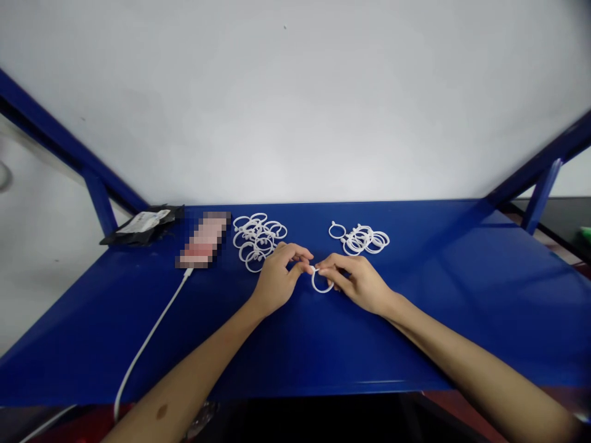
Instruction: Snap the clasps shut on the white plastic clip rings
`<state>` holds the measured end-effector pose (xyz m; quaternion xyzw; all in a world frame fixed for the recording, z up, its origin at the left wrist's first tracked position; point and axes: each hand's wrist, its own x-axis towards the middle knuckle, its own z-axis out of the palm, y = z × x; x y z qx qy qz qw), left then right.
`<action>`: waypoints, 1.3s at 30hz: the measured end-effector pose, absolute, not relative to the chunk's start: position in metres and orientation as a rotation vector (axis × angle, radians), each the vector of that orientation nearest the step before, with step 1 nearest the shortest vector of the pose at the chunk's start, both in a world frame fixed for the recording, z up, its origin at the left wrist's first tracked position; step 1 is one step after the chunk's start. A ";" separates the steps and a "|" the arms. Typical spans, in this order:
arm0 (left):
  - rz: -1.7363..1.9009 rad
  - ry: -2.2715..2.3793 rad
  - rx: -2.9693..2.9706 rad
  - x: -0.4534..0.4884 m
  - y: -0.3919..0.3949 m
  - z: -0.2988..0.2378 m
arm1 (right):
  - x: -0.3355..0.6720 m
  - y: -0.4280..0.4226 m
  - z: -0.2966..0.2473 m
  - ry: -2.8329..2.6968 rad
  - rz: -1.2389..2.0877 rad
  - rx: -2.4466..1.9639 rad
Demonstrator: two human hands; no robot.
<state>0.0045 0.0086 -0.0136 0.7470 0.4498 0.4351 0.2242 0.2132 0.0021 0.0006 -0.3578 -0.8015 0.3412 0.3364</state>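
1. Overall, this head-worn view looks forward and down onto a blue metal table, with both bare forearms reaching in from the near corners.
2. Centred near the table's near-middle, a white plastic ring stands between the two hands. Its upper part is held at the fingertips, and its round lower curve hangs toward the near side.
3. On the left, the left hand is curled, with its fingertips pinching the top of the ring.
4. On the right, the right hand is also closed to a pinch, its thumb and forefinger meeting the left fingertips at the ring. Whether the ring touches the table cannot be told.
5. Just far of the left hand, a tangled pile of white rings lies on the table. Far of the right hand sits a smaller pile of white rings, with one single ring just beside its left edge.
6. Further left lies a pixelated phone, with a white charging cable running from its near end toward the near edge. Beyond it, at the far-left corner, is a black pouch with a white label.
7. Blue frame struts rise at both sides against a white wall.
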 end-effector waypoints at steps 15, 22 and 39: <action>0.794 2.095 2.485 -0.026 0.050 -0.027 | 0.250 0.047 -0.013 -2.020 -0.184 -1.324; 0.727 2.099 2.522 -0.030 0.051 -0.025 | 0.257 0.054 -0.016 -1.963 -0.343 -1.404; 1.009 1.171 1.724 0.002 0.004 0.001 | 0.206 0.002 -0.002 -2.028 0.662 -0.980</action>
